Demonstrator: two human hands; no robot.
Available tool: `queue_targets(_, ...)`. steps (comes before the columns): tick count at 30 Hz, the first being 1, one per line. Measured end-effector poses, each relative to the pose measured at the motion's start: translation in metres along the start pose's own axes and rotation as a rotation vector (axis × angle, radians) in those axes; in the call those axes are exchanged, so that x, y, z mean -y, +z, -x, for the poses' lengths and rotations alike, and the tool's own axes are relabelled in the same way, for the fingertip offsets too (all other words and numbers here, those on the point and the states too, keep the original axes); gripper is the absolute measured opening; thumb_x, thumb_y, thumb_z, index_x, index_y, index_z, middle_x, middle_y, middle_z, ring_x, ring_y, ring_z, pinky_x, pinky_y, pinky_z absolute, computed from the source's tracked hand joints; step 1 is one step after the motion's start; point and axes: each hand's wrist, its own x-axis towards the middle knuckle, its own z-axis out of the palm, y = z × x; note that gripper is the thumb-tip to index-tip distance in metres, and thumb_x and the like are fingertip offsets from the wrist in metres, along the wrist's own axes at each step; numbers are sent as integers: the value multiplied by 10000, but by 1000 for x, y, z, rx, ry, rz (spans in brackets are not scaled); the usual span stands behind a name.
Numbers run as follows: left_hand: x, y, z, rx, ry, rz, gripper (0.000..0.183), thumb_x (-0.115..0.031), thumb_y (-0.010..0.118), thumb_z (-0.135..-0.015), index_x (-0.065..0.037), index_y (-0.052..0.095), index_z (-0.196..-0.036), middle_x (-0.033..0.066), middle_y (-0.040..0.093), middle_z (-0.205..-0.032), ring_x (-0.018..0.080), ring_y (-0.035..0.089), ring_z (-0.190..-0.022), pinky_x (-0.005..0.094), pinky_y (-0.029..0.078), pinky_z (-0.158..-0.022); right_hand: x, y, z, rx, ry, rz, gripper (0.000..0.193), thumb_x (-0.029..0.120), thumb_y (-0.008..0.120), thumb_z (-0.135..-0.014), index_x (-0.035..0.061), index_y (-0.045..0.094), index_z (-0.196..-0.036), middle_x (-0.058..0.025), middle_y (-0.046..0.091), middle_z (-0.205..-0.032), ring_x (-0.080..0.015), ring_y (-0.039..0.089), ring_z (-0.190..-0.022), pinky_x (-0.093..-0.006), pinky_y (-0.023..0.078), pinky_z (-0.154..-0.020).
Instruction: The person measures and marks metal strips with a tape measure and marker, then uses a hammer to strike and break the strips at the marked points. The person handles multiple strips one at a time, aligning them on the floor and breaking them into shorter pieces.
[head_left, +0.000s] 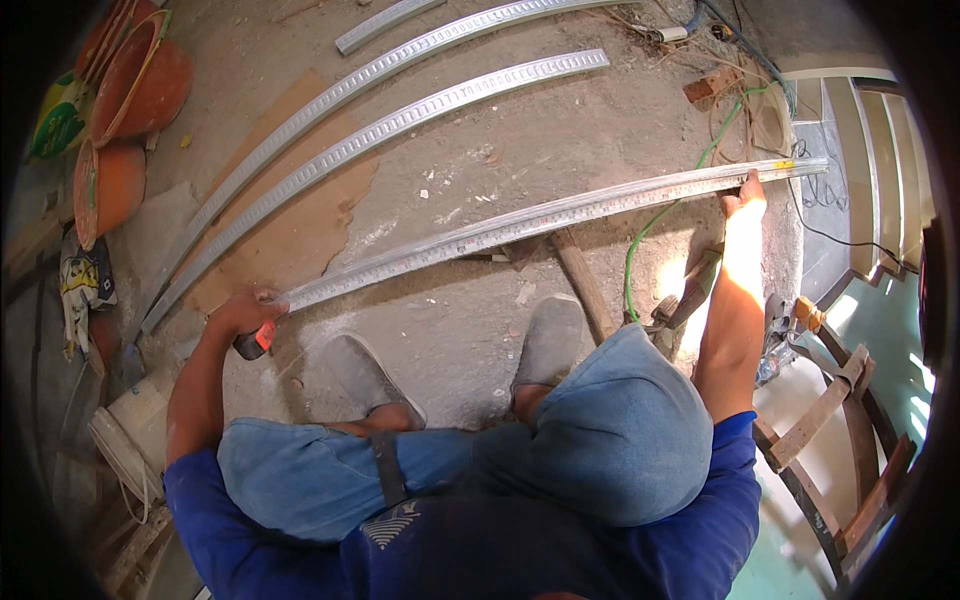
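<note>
A long silver metal channel (560, 210) stretches across in front of me, its right end farther away than its left. Along its near face runs the extended, marked blade of a tape measure. My left hand (243, 312) is closed around the red and black tape measure case (264, 336) at the channel's left end. Near the right end, my right hand (744, 198) is closed on the channel with the thumb up against it. The bare right forearm is brightly sunlit. Whether the right fingers also pinch the blade, I cannot tell.
Two longer slotted metal channels (480, 92) and a short piece (388, 24) lie beyond. Orange buckets (143, 85) stand far left, near gloves (78, 290). A green cord (636, 262) and wooden stick (582, 285) lie ahead. Wooden frame pieces (820, 410) are at right.
</note>
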Motion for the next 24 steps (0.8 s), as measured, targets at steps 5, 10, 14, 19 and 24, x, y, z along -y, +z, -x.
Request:
queue_targets(5,1,4,1,0,26,-61,540,-428,751,-848,-19,690,-1196,153,730,-1033,217,679,-942,362,521,-858,-5,16,28,-43,-6,-13,453,341,523,-1048,-1,517,-1345,-193,574,-1372,-353,592,-1202,-584,496,-1008)
queue_targets(10,-38,5,5,64,90,-67,524,-446,750,-827,-11,714,-1118,184,731,-990,252,685,-912,381,519,-832,-24,15,42,-60,49,-6,334,293,568,-1034,22,578,-1228,-113,660,-1174,-275,647,-1038,-501,547,-936)
queue_targets(14,-58,11,-8,36,146,-168,559,-491,734,-807,-8,722,-1088,206,723,-964,293,685,-882,413,516,-819,-48,15,42,7,124,-81,287,262,558,-1038,22,595,-1191,-112,665,-1167,-280,652,-1031,-481,559,-921)
queue_targets(19,-73,6,-22,16,163,-246,590,-516,734,-787,-8,724,-1088,215,722,-974,309,688,-888,433,516,-819,-73,15,98,153,290,26,323,225,563,-1028,-10,535,-1247,-194,573,-1269,-339,577,-1184,-510,535,-986)
queue_targets(24,-80,-8,-25,5,146,-241,626,-539,722,-795,-7,714,-1126,224,718,-1029,324,688,-925,431,515,-833,-93,4,215,326,82,337,239,239,601,-1001,20,611,-1098,-92,657,-977,-204,656,-891,-334,562,-727)
